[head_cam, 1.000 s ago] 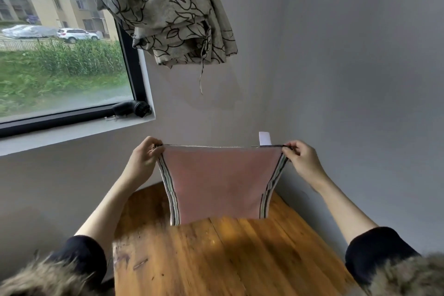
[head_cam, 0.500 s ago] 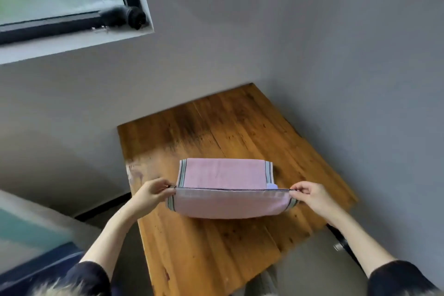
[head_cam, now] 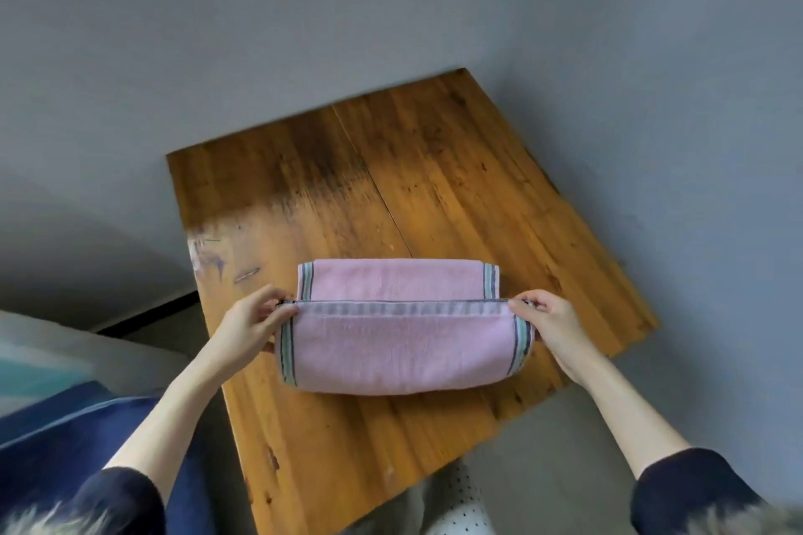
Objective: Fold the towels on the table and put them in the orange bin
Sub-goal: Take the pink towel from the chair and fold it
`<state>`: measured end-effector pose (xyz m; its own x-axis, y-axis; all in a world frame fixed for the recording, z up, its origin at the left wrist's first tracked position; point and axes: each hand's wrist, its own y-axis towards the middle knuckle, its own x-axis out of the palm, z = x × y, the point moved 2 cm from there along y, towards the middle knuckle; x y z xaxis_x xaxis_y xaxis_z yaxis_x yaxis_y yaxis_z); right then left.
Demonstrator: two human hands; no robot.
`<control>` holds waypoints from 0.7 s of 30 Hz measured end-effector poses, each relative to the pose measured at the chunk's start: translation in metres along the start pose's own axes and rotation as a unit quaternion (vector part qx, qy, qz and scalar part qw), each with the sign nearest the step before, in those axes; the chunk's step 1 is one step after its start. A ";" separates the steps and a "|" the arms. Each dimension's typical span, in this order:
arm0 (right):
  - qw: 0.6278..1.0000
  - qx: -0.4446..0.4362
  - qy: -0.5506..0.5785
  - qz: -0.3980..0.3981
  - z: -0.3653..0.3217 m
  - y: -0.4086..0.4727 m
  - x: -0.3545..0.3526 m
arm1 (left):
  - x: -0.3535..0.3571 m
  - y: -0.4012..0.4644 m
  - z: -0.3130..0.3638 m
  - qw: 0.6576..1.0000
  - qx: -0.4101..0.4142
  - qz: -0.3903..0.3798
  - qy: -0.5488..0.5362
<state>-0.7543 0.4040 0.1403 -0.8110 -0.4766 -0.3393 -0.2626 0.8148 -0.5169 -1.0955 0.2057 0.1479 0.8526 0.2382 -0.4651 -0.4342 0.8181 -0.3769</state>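
Observation:
A pink towel [head_cam: 404, 348] with green and grey striped ends lies partly folded on the wooden table [head_cam: 391, 187]. Its far part rests flat on the wood. Its near part bulges toward me, with the top hem stretched straight between my hands. My left hand [head_cam: 252, 326] pinches the hem's left corner. My right hand [head_cam: 543, 324] pinches the right corner. The orange bin is not in view.
Grey walls meet in a corner behind the table. Dark blue fabric [head_cam: 65, 447] lies low on the left. A white dotted object [head_cam: 456, 504] shows under the table's near edge. The table's left and right edges drop to the floor.
The towel came down from hanging in the air onto the table and is folded over itself. My view tilted downward, so the window left the picture.

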 end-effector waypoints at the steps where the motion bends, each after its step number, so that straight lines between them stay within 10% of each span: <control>1: 1.000 -0.004 0.004 0.010 -0.004 0.009 0.002 | -0.001 0.008 0.001 1.000 0.003 0.010 0.004; 21: 0.988 -0.039 -0.095 0.113 -0.003 0.106 0.038 | 0.021 0.118 -0.030 0.991 -0.015 0.082 0.106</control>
<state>-0.8148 0.4727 0.0750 -0.7429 -0.3262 -0.5845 -0.1313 0.9273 -0.3505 -1.1379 0.2912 0.0695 0.6908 0.2500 -0.6784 -0.5739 0.7604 -0.3042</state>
